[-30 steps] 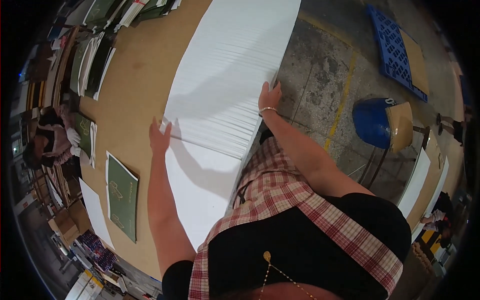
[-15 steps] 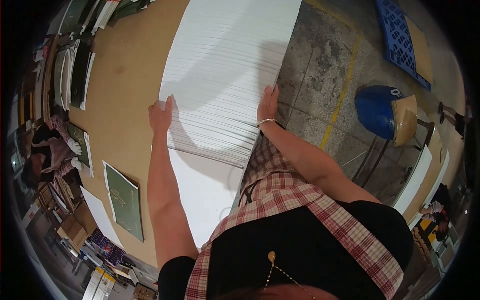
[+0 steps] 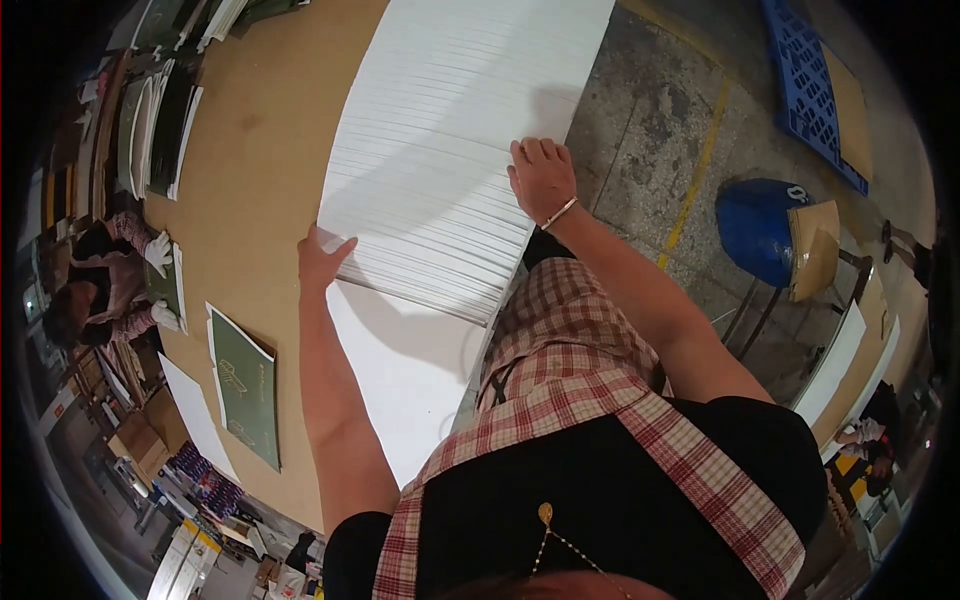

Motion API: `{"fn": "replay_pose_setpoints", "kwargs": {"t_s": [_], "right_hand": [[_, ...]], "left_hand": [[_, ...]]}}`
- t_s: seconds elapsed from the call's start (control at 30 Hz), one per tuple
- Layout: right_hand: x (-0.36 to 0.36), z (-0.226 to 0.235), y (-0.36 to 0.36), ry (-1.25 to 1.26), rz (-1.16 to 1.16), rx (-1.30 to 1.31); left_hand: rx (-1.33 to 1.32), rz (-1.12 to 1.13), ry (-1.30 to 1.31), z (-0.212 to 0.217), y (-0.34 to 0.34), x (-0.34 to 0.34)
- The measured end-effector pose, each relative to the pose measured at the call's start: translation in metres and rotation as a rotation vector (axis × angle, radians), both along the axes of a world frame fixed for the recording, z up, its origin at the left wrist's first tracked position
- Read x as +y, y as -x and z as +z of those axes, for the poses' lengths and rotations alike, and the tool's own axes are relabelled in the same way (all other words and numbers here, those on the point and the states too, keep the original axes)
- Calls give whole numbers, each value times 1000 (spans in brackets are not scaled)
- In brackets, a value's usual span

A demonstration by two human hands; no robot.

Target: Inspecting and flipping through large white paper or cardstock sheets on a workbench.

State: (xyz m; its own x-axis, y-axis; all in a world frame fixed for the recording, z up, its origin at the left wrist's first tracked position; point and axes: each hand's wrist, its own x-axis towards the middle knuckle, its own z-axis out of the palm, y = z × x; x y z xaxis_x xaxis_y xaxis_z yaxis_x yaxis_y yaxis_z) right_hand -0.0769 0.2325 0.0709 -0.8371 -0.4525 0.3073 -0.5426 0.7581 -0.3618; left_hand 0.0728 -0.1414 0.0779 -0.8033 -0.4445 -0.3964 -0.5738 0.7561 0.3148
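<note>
Both hands, left point(image 3: 322, 258) and right point(image 3: 540, 177), press flat, fingers released, on fanned white sheets point(image 3: 440, 180) mid-frame; squaring seemingly unfinished.

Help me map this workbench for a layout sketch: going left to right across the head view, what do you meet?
Co-worker in white gloves → green board → left hand → fanned stack of white sheets → right hand → blue stool.

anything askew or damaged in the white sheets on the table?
No damage shows. The white sheets lie fanned in even steps, not squared, over a flat white sheet on the brown table. The left hand touches the fan's left edge, the right hand its right edge. Nothing spilled.
</note>
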Motion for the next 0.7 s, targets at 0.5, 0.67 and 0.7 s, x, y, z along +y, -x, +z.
{"fn": "replay_pose_setpoints", "kwargs": {"t_s": [0.5, 0.67, 0.7], "right_hand": [[-13, -1, 47, -161, 27, -746], [-14, -6, 43, -161, 37, -631], [-15, -5, 43, -144, 41, -611]], "left_hand": [[-70, 113, 92, 9, -13, 7], [-57, 100, 92, 6, -12, 4], [-61, 95, 83, 5, -12, 2]]}}
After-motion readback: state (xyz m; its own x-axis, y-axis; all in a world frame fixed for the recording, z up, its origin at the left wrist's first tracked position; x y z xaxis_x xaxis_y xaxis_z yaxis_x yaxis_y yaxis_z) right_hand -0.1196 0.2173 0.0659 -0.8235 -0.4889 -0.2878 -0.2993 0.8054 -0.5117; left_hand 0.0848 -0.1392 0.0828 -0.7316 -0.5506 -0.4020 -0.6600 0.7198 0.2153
